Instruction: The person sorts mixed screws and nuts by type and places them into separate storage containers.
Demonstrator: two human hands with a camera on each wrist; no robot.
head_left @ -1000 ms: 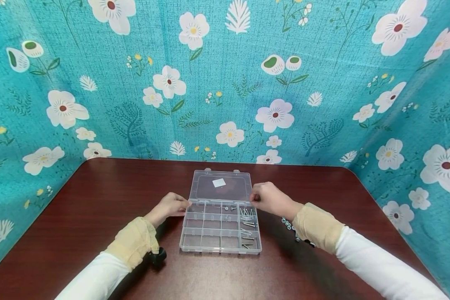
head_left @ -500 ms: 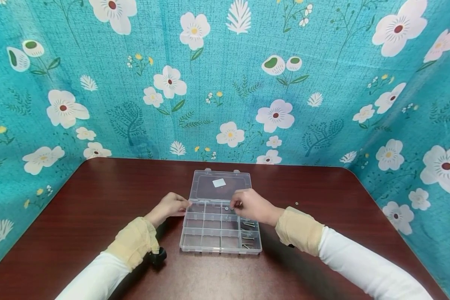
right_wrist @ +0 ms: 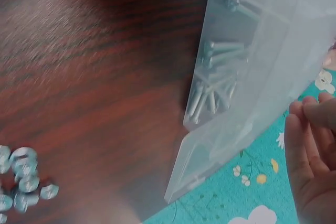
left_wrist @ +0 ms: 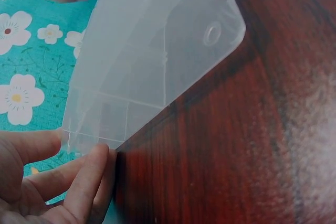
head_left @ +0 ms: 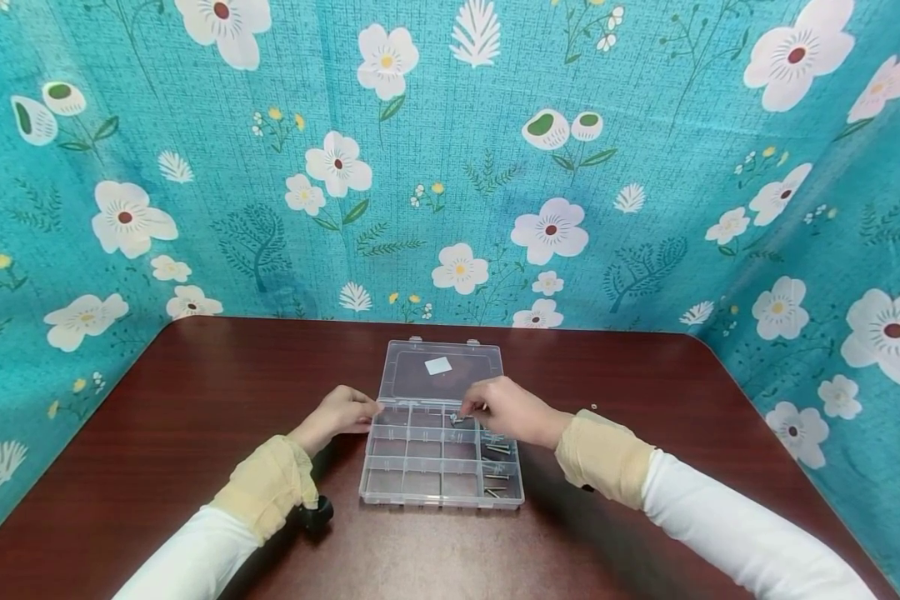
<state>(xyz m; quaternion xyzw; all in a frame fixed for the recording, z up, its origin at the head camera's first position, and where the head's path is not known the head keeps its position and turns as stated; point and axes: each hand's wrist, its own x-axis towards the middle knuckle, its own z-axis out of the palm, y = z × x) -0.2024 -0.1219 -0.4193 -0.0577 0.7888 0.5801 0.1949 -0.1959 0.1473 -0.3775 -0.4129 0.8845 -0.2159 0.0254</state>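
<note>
A clear plastic compartment box lies on the table with its lid folded back. My left hand holds the box at its left side near the hinge; in the left wrist view its thumb and fingers pinch the corner. Over the back compartment of the third column is my right hand, fingers curled and tips together. Whether anything is between those fingertips is hidden. Small screws lie in that compartment, close beside the fingertips. Longer bolts lie in the right column, partly covered by the right hand.
Several nuts lie loose on the table right of the box. A small ring-like piece sits farther back. The dark wooden table meets a flowered blue curtain. A black device is at the left wrist.
My right hand has moved left from the box's back right corner to the third column's back compartment, staying there over the last half second. The left hand keeps its hold.
</note>
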